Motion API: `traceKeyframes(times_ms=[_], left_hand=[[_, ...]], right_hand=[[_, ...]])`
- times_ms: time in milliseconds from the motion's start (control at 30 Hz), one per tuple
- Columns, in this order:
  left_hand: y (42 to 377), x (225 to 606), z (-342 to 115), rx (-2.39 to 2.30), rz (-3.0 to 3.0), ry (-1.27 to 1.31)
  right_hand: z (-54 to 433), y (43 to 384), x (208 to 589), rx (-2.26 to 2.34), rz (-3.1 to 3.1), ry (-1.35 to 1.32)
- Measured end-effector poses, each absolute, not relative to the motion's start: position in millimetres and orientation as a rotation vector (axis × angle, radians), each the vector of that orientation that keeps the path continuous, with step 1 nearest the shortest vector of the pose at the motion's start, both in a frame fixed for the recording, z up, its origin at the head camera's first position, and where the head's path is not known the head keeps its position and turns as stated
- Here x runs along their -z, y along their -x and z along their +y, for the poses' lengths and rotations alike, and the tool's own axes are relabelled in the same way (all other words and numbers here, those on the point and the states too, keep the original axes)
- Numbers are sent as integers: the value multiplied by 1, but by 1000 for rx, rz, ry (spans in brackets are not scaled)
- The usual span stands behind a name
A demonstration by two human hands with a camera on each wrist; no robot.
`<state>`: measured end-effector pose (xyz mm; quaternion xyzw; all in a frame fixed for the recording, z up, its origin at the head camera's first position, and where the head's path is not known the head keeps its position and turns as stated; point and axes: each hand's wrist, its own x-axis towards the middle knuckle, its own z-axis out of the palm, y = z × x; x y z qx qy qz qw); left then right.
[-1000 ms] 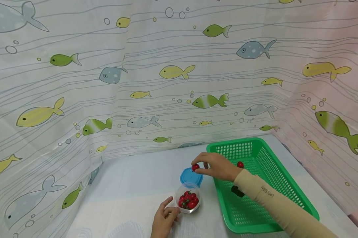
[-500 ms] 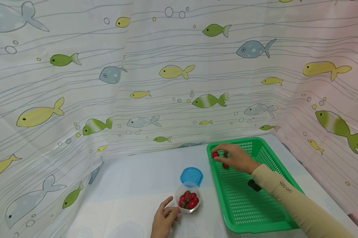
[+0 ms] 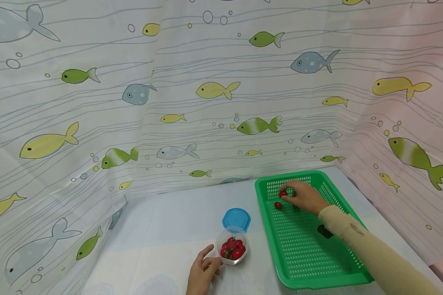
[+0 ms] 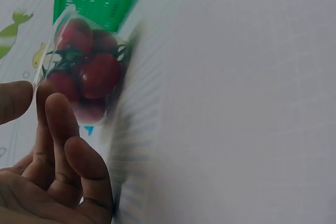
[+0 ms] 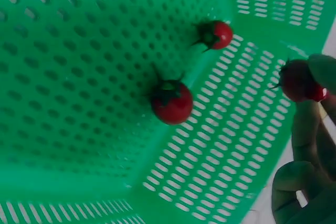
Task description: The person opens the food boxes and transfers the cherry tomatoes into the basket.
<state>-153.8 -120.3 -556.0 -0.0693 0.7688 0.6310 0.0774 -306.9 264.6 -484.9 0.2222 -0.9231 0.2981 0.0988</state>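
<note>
In the head view, a small clear plastic tub (image 3: 229,261) of cherry tomatoes (image 3: 233,247) stands on the cloth. My left hand (image 3: 203,270) pinches its near rim, and the left wrist view has thumb and forefinger meeting there. Over the far part of a green plastic basket (image 3: 274,262), my right hand (image 3: 304,196) holds a cherry tomato (image 5: 298,81) between thumb and fingers. Two more cherry tomatoes lie in the basket: one tomato (image 5: 172,103) is nearer the right wrist camera, the other tomato (image 5: 218,34) farther along the wall.
Behind the tub lies a blue lid (image 3: 236,218). A pale cloth (image 3: 162,233) covers the table, and a fish-print curtain (image 3: 214,135) hangs along the back and sides. The basket takes up the table's right side.
My right hand has carried its cherry tomato from above the blue lid rightward to inside the basket's far end. The left hand and the tub have stayed put.
</note>
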Motion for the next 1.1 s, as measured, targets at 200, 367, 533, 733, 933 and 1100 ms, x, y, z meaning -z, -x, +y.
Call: traceKeyframes(times_ms=[200, 367, 533, 733, 933, 1100], left_hand=[[156, 554, -121, -1856, 2288, 211], [158, 553, -121, -1823, 2303, 202], [157, 550, -120, -1817, 2282, 149], [156, 551, -119, -1822, 2254, 99], [157, 555, -119, -1839, 2256, 57], [158, 555, -119, -1849, 2261, 30]], right_hand=[[266, 316, 500, -882, -2788, -564], [263, 319, 510, -802, -2846, -520], [260, 317, 516, -741, -2868, -499], [262, 317, 523, -705, -2876, -467], [266, 315, 530, -736, -2914, -436], [269, 315, 529, -772, -2914, -424]])
